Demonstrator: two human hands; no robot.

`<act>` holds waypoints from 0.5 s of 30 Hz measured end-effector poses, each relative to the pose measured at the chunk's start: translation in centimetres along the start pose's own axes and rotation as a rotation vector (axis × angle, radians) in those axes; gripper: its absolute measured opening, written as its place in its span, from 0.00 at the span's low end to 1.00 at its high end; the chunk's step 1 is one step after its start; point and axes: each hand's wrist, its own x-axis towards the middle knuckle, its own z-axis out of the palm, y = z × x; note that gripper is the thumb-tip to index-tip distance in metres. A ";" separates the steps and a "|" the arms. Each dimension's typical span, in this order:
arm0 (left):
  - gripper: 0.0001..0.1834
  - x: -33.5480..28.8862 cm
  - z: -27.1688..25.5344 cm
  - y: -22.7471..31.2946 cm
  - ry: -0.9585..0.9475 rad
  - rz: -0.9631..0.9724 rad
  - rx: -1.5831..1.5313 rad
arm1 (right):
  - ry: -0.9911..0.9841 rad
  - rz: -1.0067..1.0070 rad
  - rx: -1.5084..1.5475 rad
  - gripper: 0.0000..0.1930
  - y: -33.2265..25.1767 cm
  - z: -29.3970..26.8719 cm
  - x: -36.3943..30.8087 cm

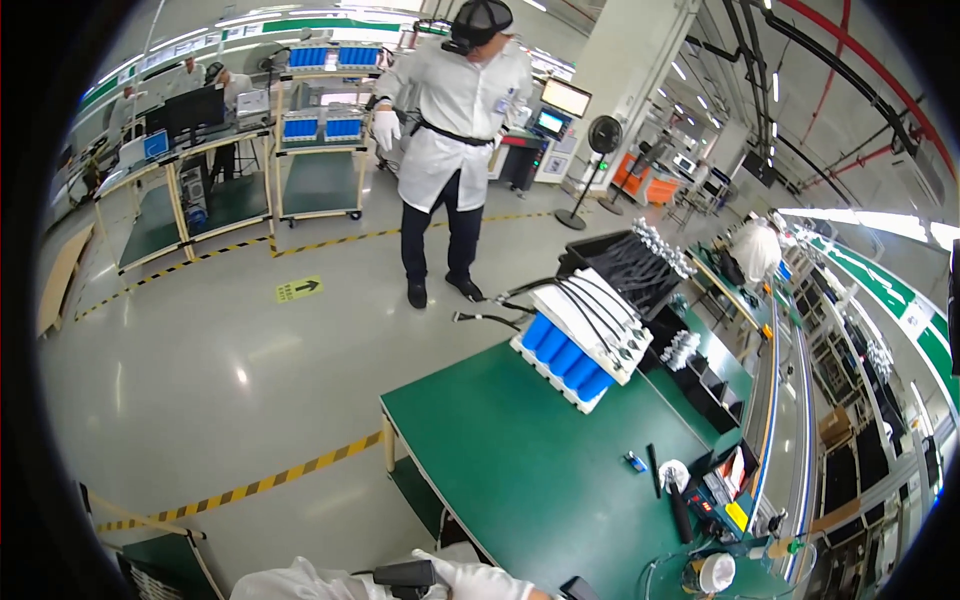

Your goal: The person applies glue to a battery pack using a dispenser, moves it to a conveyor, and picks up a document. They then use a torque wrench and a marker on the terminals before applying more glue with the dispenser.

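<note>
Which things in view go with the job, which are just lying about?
Likely the job:
- blue-celled pack
- black leads behind it
- green workbench

Probably just about:
- standing fan
- yellow-green floor arrow sign
- small blue item (unclear what)

Matt white cloth covers the left hand (478, 581) and its creased sleeve (290, 582). Ahead of that hand, the table (520, 450) has a smooth top with a soft sheen. Farther ahead, the blue cylinders (565, 354) look like smooth plastic. Off to the hand's left, the floor (240, 375) is glossy.
</note>
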 end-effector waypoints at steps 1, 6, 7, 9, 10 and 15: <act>0.23 -0.5 -1.0 -0.5 -0.060 -0.096 0.080 | -0.005 -0.013 -0.014 0.35 -0.5 0.6 1.1; 0.25 -2.6 -7.0 -1.5 -0.407 -0.538 0.497 | -0.041 -0.189 0.257 0.25 -2.2 -0.4 3.6; 0.26 -3.0 -8.3 -1.4 -0.483 -0.630 0.581 | -0.052 -0.182 0.163 0.24 -3.0 -1.5 3.8; 0.27 -3.6 -10.1 -1.3 -0.651 -0.802 0.734 | -0.090 -0.166 -0.017 0.22 -4.6 -3.6 4.3; 0.27 -4.0 -11.0 -0.8 -0.727 -0.890 0.818 | -0.097 -0.155 -0.113 0.21 -5.2 -4.6 4.0; 0.30 -3.3 -13.8 0.8 -1.161 -1.292 1.222 | 0.369 -0.419 -0.385 0.23 -2.3 -6.7 3.7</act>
